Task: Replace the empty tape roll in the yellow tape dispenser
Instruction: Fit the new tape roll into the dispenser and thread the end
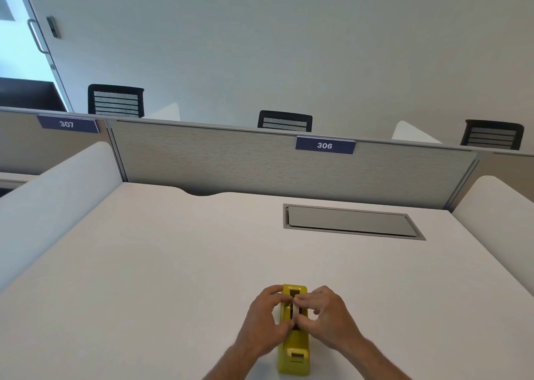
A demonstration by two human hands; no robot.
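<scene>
Dispenser sits at the counter's near edge, right of centre, long axis running straight away from the person, cutter end nearest. Both hands over its roll well: left hand on the left flank, right hand on the right, equally close. Fingers of both pinch a pale roll standing in the slot. Can't tell if it's the empty core or the new roll.

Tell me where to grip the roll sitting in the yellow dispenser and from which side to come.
Pinch the tape roll by its two flat faces, coming from straight above. It stands on edge in the yellow tape dispenser's open-top slot, whose walls block its sides. The left hand and right hand already meet there.
</scene>
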